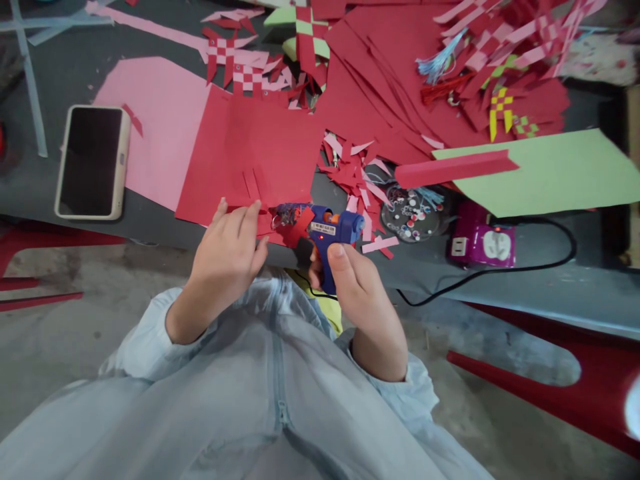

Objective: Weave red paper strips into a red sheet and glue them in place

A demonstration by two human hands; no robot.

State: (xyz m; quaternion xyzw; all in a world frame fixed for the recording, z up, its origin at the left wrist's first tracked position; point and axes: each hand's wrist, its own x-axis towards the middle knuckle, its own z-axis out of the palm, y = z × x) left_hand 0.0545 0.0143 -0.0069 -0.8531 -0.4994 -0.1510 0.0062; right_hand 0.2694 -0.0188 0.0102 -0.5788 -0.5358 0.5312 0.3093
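In my right hand (357, 283) is a blue glue gun (336, 230), its nozzle pointing left and a small red light lit on its side. Its front end is partly covered by red paper scraps (299, 230). My left hand (227, 250) is just left of the nozzle, fingers bent around a narrow red paper strip (263, 209); the fingers partly hide the strip. Under both lies a large red paper sheet (270, 147) on the dark table. Two short red strips (251, 181) rest on that sheet above my left fingertips.
A phone (93, 163) lies left on pink paper (155, 127). Woven red-and-pink pieces (235, 63) and more red sheets (380, 87) fill the back. On the right are a dish of beads (414, 215), a purple power adapter (483, 243) with black cable (465, 275), and green paper (555, 173).
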